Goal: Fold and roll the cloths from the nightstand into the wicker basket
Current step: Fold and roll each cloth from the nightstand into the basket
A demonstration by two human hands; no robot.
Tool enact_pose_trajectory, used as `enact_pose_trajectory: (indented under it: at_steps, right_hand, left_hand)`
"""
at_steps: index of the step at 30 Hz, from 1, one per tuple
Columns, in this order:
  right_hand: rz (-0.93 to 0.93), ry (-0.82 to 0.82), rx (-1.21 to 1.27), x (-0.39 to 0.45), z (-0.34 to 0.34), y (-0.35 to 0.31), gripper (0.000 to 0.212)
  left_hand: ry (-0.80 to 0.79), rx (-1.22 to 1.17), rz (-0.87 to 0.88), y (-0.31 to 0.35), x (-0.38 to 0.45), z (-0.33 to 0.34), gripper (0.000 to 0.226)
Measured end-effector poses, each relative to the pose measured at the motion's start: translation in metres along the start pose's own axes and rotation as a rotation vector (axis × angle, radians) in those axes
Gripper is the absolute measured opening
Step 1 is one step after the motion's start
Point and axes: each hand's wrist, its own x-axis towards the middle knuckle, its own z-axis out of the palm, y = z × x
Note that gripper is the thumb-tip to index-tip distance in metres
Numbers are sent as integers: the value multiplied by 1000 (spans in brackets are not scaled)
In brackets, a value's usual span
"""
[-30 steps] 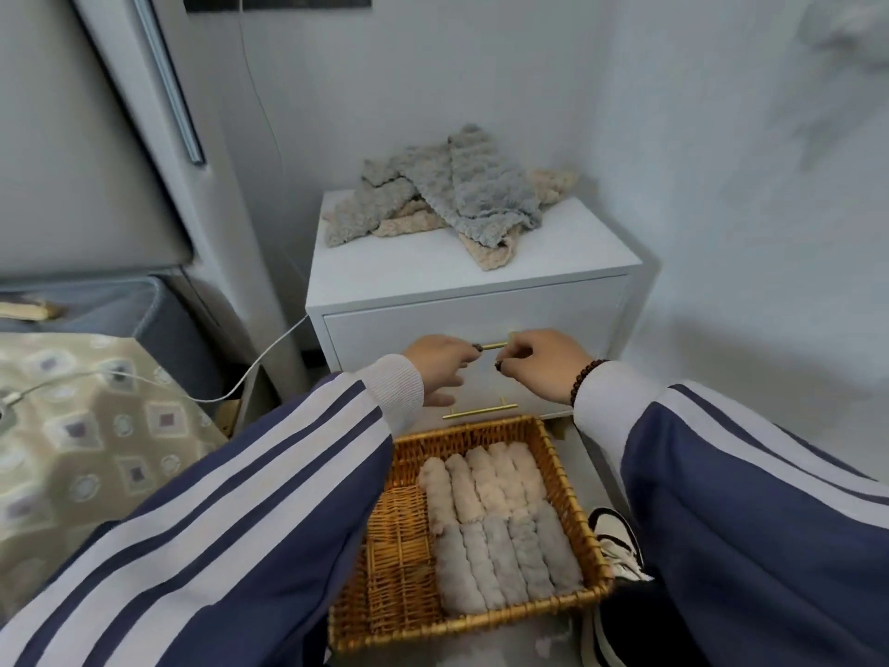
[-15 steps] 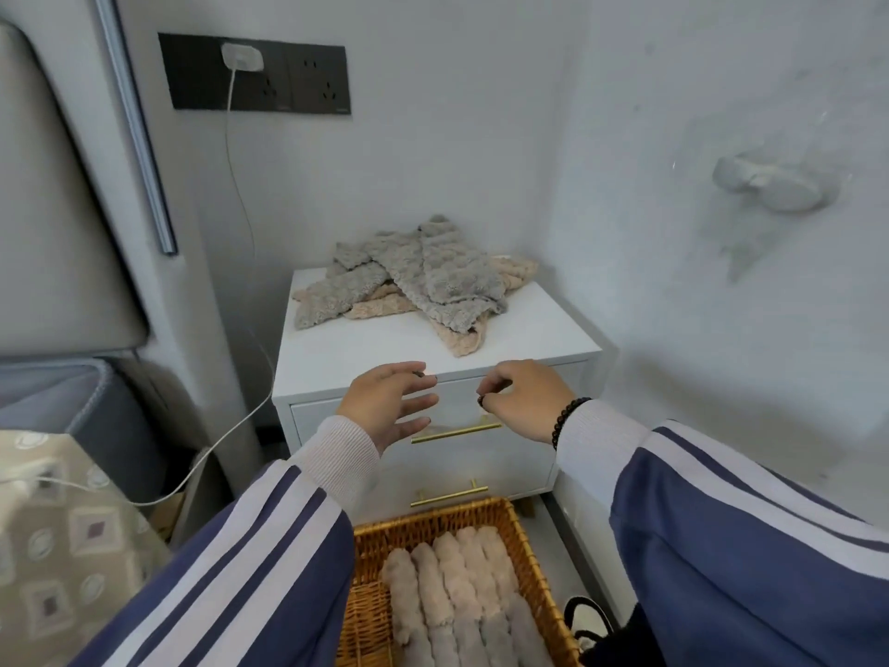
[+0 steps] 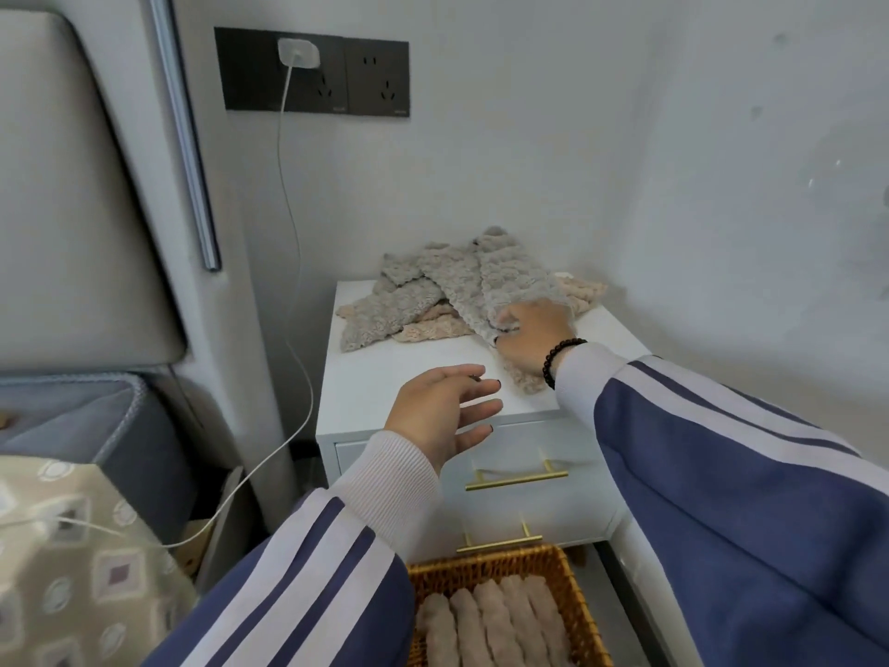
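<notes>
A loose pile of fluffy grey and beige cloths (image 3: 433,291) lies at the back of the white nightstand (image 3: 385,377). My right hand (image 3: 531,337) reaches onto the pile's front right part and grips the near end of the top grey cloth (image 3: 510,281). My left hand (image 3: 445,411) hovers with spread fingers above the nightstand's front edge and holds nothing. Below, the wicker basket (image 3: 572,599) stands on the floor with several rolled cloths (image 3: 490,623) side by side in it.
Two gold drawer handles (image 3: 517,479) face me on the nightstand front. A white charger cable (image 3: 293,300) hangs from the black wall socket panel (image 3: 312,72) down past the nightstand's left side. A padded headboard (image 3: 72,185) and patterned bedding (image 3: 72,570) lie left; walls close in behind and right.
Both hands left the upper drawer handle and rose. My right hand moved forward onto the pile and took hold of the grey cloth; the view tilted up.
</notes>
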Motion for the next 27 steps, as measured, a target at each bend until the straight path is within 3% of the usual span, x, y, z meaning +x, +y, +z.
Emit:
enact_pose_trajectory:
  at_steps: [4,9,14,16,18,25,27]
  right_hand:
    - [12,-121,-112,13,15,-3,28]
    - [40,-131,-93,14,23,4,43]
    - [28,-112,-72,6,25,6,13]
    - [14,-57,-18,3,20,5,27]
    - [-6,-3,13,3,15,7,24]
    - [-73,-76,-67,0,12,13,29]
    - [-88,-44,-33,-4,8,12,42]
  left_hand:
    - [-16,-2,-3,9,4,-2,21]
    - [-19,8,4,13,5,-4,21]
    - [-30,88,-9,6,2,-1,20]
    - [-26,91,-3,7,1,-2,20]
    - [-22,92,1,8,0,-3,21]
    - [-17,107,-6,6,-5,-3,21]
    - [-19,108,-7,7,-5,-3,21]
